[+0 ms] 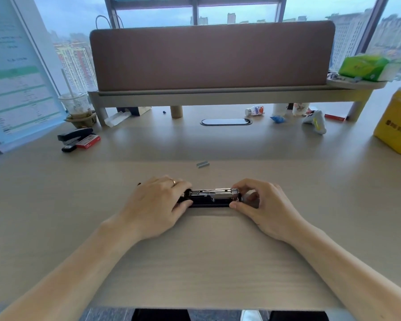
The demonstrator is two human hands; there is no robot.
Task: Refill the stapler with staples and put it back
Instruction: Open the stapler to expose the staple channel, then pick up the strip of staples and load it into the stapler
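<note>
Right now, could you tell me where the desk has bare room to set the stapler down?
Bare wood lies between the loose strip of silver staples and the oval cable grommet, and near both forearms. It is crowded at far left around the second black stapler and red staple box, and far right under the shelf.

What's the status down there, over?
Left hand and right hand both on the stapler, one at each end. Staple strip lying loose beyond it. Nothing in the way.

2 staplers, 1 staple strip, 2 hands.
</note>
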